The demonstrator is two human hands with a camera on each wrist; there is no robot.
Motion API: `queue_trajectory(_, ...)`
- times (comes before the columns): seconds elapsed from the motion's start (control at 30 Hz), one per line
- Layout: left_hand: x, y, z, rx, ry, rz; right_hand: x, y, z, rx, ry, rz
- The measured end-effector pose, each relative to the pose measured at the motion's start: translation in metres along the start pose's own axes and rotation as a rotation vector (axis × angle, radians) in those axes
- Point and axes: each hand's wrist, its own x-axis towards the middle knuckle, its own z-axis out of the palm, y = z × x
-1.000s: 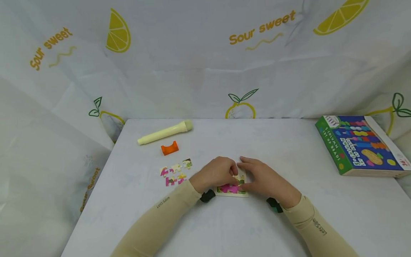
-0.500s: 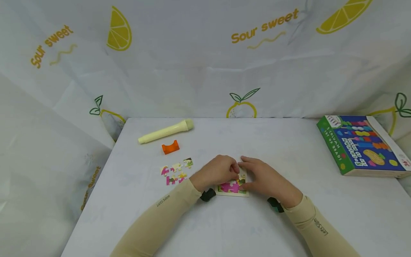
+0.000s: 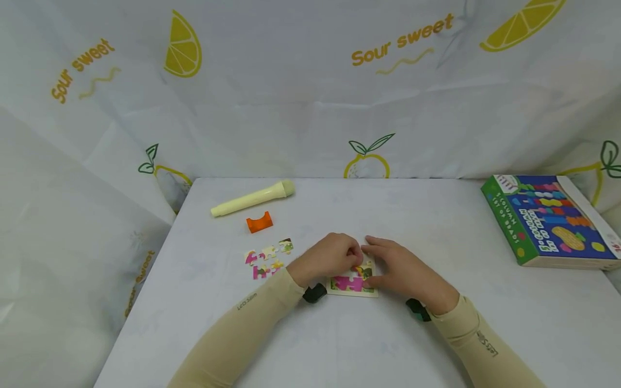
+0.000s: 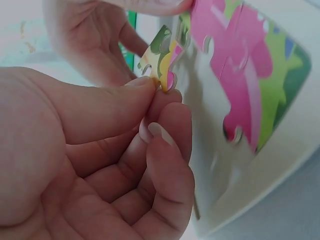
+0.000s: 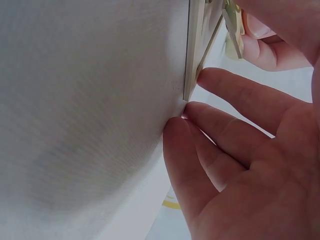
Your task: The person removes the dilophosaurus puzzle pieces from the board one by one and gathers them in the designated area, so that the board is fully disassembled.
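Note:
In the head view my left hand (image 3: 330, 261) is over a small puzzle board (image 3: 352, 294) with a pale rim. Thumb and forefinger pinch a yellow, green and pink puzzle piece (image 4: 159, 59), tilted above a bare part of the board in the left wrist view. Joined pink and green pieces (image 4: 240, 70) lie inside the rim. My right hand (image 3: 405, 272) rests at the board's right side. Its fingers are fairly straight, and the fingertips (image 5: 212, 76) touch the board's edge in the right wrist view. The left hand hides the board's upper left part.
Several loose puzzle pieces (image 3: 267, 260) lie left of the board. Behind them are an orange curved block (image 3: 259, 222) and a pale yellow microphone-shaped stick (image 3: 253, 200). A bead-set box (image 3: 553, 221) lies at the back right, with a printed cloth (image 3: 281, 129) behind the table.
My left fingers have drawn back slightly, uncovering more of the board and the pinched piece. The right hand stays at the board's side. The whole head view has shifted slightly.

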Motion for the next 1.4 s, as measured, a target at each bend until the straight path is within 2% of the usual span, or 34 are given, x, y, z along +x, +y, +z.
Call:
queue_trajectory(0.13, -0.006, -0.003, -0.006, -0.001, 0.008, -0.034, 0.001, -0.001, 0.002, 0.009, -0.006, 0.004)
queue_trajectory(0.27, -0.014, -0.011, -0.013, 0.004, 0.022, -0.042, 0.002, -0.001, 0.004, 0.004, -0.017, 0.023)
queue_trajectory(0.43, -0.028, -0.030, -0.028, 0.001, 0.052, -0.073, 0.001, -0.002, 0.004, -0.018, -0.016, 0.050)
queue_trajectory(0.67, -0.059, -0.061, -0.051, -0.002, 0.115, -0.126, -0.003, -0.002, 0.002, -0.030, -0.021, 0.061)
queue_trajectory(0.83, -0.075, -0.077, -0.060, -0.024, 0.110, -0.157, -0.004, -0.002, 0.000, -0.022, -0.016, 0.057)
queue_trajectory(1.1, -0.084, -0.089, -0.064, -0.012, 0.116, -0.176, -0.003, 0.000, 0.002, -0.015, -0.012, 0.047)
queue_trajectory(1.4, -0.085, -0.086, -0.065, -0.002, 0.122, -0.171, -0.001, -0.003, 0.001, -0.038, -0.006, 0.039)
